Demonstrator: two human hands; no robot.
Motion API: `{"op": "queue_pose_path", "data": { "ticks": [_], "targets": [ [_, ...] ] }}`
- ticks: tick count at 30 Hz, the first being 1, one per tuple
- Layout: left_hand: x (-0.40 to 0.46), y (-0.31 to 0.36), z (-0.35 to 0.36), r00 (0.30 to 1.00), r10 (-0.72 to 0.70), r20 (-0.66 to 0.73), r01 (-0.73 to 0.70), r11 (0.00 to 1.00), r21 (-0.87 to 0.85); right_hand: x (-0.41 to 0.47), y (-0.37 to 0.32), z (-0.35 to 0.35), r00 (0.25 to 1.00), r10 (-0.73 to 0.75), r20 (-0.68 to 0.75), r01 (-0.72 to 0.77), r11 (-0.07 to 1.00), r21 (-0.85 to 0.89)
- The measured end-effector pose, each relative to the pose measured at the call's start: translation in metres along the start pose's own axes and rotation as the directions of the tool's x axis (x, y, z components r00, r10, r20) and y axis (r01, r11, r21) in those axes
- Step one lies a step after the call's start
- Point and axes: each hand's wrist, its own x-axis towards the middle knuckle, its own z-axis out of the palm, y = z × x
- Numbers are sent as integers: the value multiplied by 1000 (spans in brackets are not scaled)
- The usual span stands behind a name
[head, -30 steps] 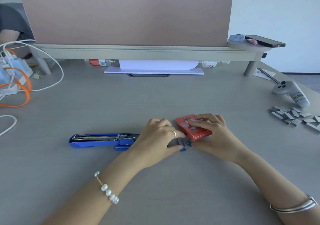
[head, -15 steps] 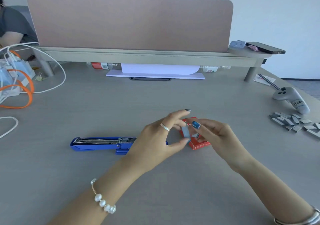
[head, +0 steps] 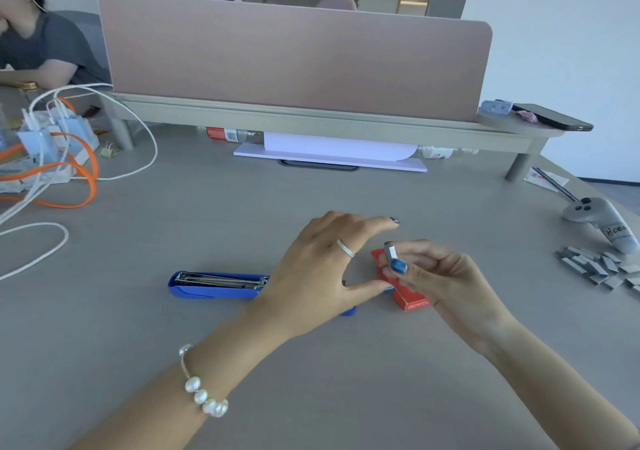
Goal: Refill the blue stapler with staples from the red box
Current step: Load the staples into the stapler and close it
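Observation:
The blue stapler (head: 214, 285) lies opened flat on the grey desk, its metal staple channel facing up. Its right end is hidden under my left hand (head: 322, 269), which hovers with fingers spread and holds nothing. The red box (head: 407, 294) lies on the desk just right of that hand, partly covered by my right hand (head: 443, 276). My right thumb and fingers pinch a small grey strip of staples (head: 392, 253) above the box's far end.
A heap of loose staple strips (head: 595, 264) and a grey controller (head: 602, 223) lie at the right edge. White and orange cables (head: 79, 172) with chargers sprawl at the left. A pink divider (head: 294, 58) on a shelf and a phone (head: 550, 120) stand behind. A person sits far left.
My right hand has lifted a staple strip out of the red box. My left hand let go of the box and opened its fingers above the stapler's right end.

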Motion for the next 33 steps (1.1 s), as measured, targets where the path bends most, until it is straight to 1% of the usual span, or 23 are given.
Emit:
{"op": "queue_pose_path", "data": {
  "ticks": [2,3,5,6,8,10,11,15,18,21,24,26,28,30,32,33],
  "targets": [
    [-6,-14,-20,999,-45,-6,45,999,15,6,-4,6,997,-68,-41,57,971,-231],
    [-9,-24,-30,997,-77,-11,78,997,16,10,-2,10,995,-97,-37,76,927,-368],
    [-18,-42,-45,990,-140,-6,140,990,12,14,4,22,993,-115,3,93,786,-611],
    [-23,-50,-49,987,-163,-5,163,986,11,16,7,29,991,-128,43,123,719,-684],
    [-32,-61,-56,978,-210,3,210,978,6,19,15,39,975,-177,134,215,605,-766],
    [-41,-68,-58,967,-254,31,254,967,-11,23,20,45,958,-220,182,274,523,-807],
    [-45,-71,-58,960,-275,50,276,961,-20,24,20,47,955,-230,188,282,501,-818],
    [-56,-81,-56,932,-334,137,341,939,-30,26,21,50,957,-228,180,269,463,-844],
    [-63,-89,-61,896,-375,236,387,922,-3,25,19,53,953,-231,195,278,415,-866],
    [-73,-103,-70,821,-456,343,470,881,46,24,22,52,942,-256,218,308,397,-865],
    [-79,-118,-83,726,-560,400,613,790,-7,22,26,47,937,-260,233,324,398,-858],
    [-81,-124,-90,685,-596,420,659,752,-8,20,28,44,937,-256,236,325,400,-857],
    [-81,-125,-92,676,-604,421,669,744,-6,18,29,42,946,-248,206,301,446,-843],
    [-79,-123,-94,692,-610,387,663,749,-6,16,29,42,957,-232,173,269,492,-828],
    [-75,-118,-98,723,-617,311,659,751,-44,14,30,41,967,-210,146,238,533,-812],
    [-72,-114,-101,740,-618,265,659,746,-98,14,30,41,974,-189,126,213,567,-796]
  ]
}}
